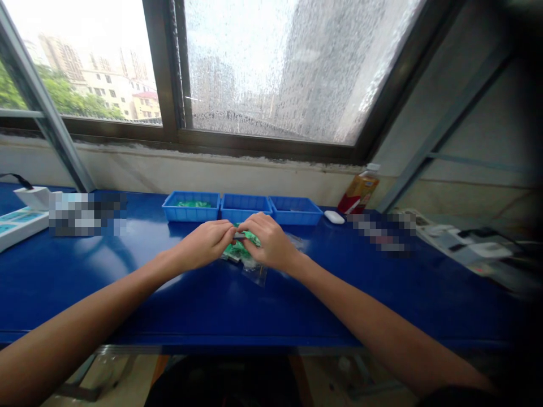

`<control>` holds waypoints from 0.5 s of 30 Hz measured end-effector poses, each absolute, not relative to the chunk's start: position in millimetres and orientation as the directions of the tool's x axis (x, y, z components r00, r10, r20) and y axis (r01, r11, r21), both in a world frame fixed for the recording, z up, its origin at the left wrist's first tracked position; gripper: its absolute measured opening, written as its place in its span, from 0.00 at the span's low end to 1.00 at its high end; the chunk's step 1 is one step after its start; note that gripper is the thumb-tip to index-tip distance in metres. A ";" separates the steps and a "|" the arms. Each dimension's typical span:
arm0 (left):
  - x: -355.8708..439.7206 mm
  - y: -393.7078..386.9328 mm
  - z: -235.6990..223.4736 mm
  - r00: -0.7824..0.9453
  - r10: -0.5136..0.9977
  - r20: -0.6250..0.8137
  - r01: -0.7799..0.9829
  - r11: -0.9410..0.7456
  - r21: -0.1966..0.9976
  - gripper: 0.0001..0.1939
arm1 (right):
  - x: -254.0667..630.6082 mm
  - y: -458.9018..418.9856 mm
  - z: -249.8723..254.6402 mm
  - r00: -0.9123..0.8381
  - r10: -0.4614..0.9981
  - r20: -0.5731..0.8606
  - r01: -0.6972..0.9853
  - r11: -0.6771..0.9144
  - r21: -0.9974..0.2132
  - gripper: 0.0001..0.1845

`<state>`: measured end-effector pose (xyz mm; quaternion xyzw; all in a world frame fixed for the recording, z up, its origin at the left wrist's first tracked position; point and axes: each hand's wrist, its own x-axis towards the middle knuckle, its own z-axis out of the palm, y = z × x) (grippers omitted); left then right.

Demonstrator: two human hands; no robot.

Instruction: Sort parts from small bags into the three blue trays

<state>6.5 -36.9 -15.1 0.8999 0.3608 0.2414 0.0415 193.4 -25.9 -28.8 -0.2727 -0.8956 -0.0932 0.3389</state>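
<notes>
My left hand (207,244) and my right hand (271,242) meet over the middle of the blue table (237,316). Both are closed, fingertips pinching a small dark, thin piece (240,237) between them. Its kind is too small to make out, and the fingers partly cover it. Just below and behind the hands lies a pile of green pieces (238,250), partly hidden by the right hand. A clear plastic bag (255,275) lies at the pile's near side.
Three blue bins stand in a row behind the hands: the left bin (190,213) holds green pieces, beside the middle bin (245,215) and right bin (299,217). A white case (334,217) and drink bottle (360,189) stand right. A power strip (25,223) lies left.
</notes>
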 end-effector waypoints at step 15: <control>4.0 -40.5 -13.8 0.558 0.670 0.489 0.582 -0.736 0.345 0.13 | 195.0 -34.4 -25.3 -0.517 0.446 0.730 0.570 0.816 -0.095 0.09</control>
